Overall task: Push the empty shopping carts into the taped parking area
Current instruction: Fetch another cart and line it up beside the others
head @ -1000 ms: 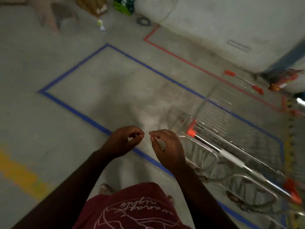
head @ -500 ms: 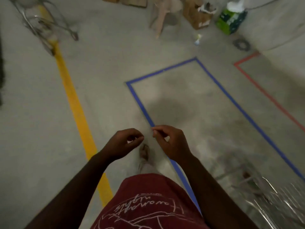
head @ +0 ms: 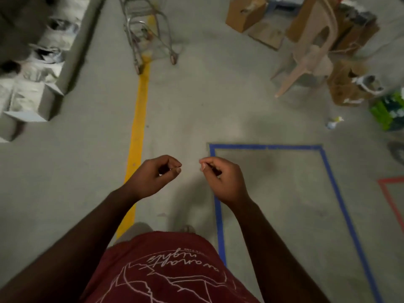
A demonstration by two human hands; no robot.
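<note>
A metal shopping cart [head: 147,29] stands far ahead at the top of the view, its wheels straddling the end of a yellow floor line [head: 137,136]. The blue taped rectangle [head: 265,147] lies on the concrete to my right. My left hand [head: 156,174] and my right hand [head: 220,178] hover in front of me at waist height, fingers curled in loosely, holding nothing. Both are well short of the cart. My right hand is over the rectangle's left edge.
Boxes and paper bags [head: 32,68] line the left side. A plastic chair [head: 310,47], cardboard boxes [head: 242,14], a green pack [head: 387,112] and a small bottle [head: 333,123] crowd the far right. A red tape corner [head: 391,181] shows at the right edge.
My view has swung left: the cart parked in the blue rectangle has left the frame and another cart has come into view ahead. My hands have drifted slightly apart, still holding nothing.
</note>
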